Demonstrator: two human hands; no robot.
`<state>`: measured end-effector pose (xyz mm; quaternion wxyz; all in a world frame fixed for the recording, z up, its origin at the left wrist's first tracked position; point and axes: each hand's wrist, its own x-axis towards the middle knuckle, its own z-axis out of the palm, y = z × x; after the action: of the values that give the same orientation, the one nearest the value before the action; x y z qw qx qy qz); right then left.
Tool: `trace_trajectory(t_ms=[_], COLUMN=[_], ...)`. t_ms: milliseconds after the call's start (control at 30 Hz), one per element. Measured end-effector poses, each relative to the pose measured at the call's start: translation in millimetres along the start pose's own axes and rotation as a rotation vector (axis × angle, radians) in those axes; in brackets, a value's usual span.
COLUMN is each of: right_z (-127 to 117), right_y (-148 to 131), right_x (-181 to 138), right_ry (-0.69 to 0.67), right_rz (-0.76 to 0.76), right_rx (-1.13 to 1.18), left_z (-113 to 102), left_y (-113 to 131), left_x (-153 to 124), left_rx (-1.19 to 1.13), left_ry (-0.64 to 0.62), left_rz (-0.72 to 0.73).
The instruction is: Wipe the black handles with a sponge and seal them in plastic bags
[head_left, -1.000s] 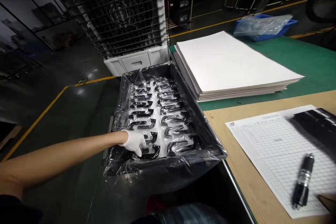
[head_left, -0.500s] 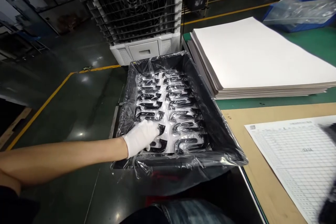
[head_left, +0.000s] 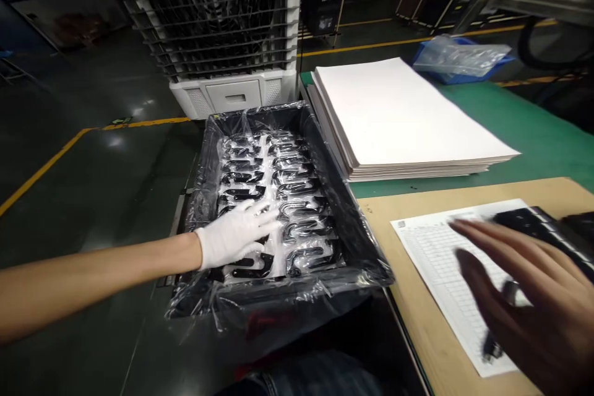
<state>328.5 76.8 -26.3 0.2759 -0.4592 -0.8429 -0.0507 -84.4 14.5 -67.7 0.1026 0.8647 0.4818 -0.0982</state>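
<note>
My left hand (head_left: pixel 236 230), in a white glove, rests over the left row of black curved parts (head_left: pixel 290 189) with its fingers spread. The parts lie in two rows on white sheeting inside a black crate (head_left: pixel 366 253) lined with clear plastic film. Whether the gloved fingertips touch a part is hard to see. My bare right hand (head_left: pixel 533 297) hovers over a printed form sheet (head_left: pixel 436 253), fingers stretched and somewhat blurred. A small dark object (head_left: pixel 492 346) with a shiny bit near it shows under that hand, its kind unclear.
A thick stack of white sheets (head_left: pixel 408 117) stands on the green table (head_left: pixel 533 142) beside the crate. Behind it is a blue bin (head_left: pixel 457 68) with clear plastic bags. A large fan unit (head_left: pixel 236 96) stands beyond the crate. Dark items (head_left: pixel 529 226) lie by the form.
My left hand has opened out, fingers spreading over the parts. My right hand has come into view above the form. The view has turned to the right.
</note>
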Motion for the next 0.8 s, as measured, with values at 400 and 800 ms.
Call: trace_trajectory(t_ms=[400, 800], right_z=[82.3, 76.2], right_y=[73.3, 102.8], right_x=[127.9, 148.2], right_ry=[-0.405, -0.328], right_rz=[-0.073, -0.175], right_rx=[-0.056, -0.068], left_z=[0.8, 13.9], left_y=[-33.5, -43.7], left_x=[-25.2, -38.9], left_rx=[-0.004, -0.032], left_ry=[-0.004, 0.468], left_rz=[-0.222, -0.564])
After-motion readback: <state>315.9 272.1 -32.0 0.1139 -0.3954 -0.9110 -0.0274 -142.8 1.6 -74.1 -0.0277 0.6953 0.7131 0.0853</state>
